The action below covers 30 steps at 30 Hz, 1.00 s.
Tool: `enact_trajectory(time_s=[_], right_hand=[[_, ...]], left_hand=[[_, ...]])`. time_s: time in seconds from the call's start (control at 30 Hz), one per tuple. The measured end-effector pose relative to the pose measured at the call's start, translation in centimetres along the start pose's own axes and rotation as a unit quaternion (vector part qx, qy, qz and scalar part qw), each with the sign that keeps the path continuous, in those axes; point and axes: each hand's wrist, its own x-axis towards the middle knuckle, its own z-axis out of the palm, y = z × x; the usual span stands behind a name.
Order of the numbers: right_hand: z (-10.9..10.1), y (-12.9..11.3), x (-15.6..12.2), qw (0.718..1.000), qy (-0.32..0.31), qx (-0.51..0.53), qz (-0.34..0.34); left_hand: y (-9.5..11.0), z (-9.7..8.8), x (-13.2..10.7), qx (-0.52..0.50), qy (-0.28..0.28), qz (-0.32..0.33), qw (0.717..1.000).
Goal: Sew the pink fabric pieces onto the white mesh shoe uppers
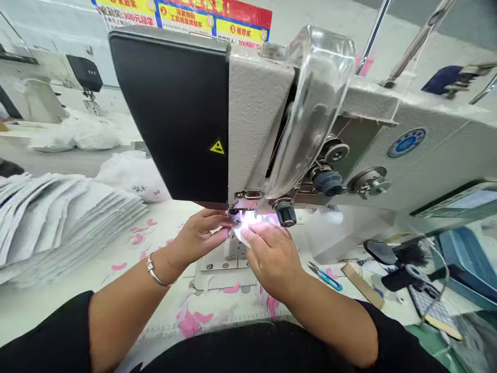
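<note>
Left hand [200, 235] and right hand [272, 259] close together, fingers pinching a small white fabric piece [243, 237] under the lit presser foot [234, 214] of the sewing machine [256, 109], guiding work at the needle.

Sewing table [50, 311], referenced to the needle plate [217, 274]: left, 1 stack of white fabric panels [66, 223]; front, pink fabric scraps [189, 324]; right, 1 pair of blue-handled snips [325, 277].
</note>
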Motion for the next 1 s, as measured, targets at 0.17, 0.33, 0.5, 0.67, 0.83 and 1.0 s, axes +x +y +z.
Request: enact_trajectory(time_s=[0.17, 0.33, 0.5, 0.67, 0.83, 1.0], right_hand=[[-0.1, 0.7, 0.1, 1.0, -0.005, 0.019, 0.004], [0.1, 1.5, 0.4, 0.998, -0.031, 0.048, 0.012], [0.3, 1.9, 0.4, 0.996, -0.024, 0.081, 0.019], [0.4, 2.3, 0.5, 0.992, -0.025, 0.121, 0.027], [0.3, 2.7, 0.6, 0.985, -0.043, 0.156, 0.052], [0.8, 3.2, 0.8, 0.961, -0.065, 0.2, 0.182]], left_hand=[[-0.2, 0.2, 0.3, -0.01, 0.008, -0.003, 1.0], [-0.4, 0.3, 0.1, -0.004, 0.022, -0.009, 1.0], [-0.4, 0.3, -0.2, 0.033, 0.016, -0.028, 0.999], [0.0, 0.4, -0.4, 0.044, 0.002, -0.051, 0.998], [2.0, -0.5, -1.5, 0.041, -0.054, -0.11, 0.992], [4.8, -1.4, -5.3, -0.039, -0.128, -0.162, 0.978]])
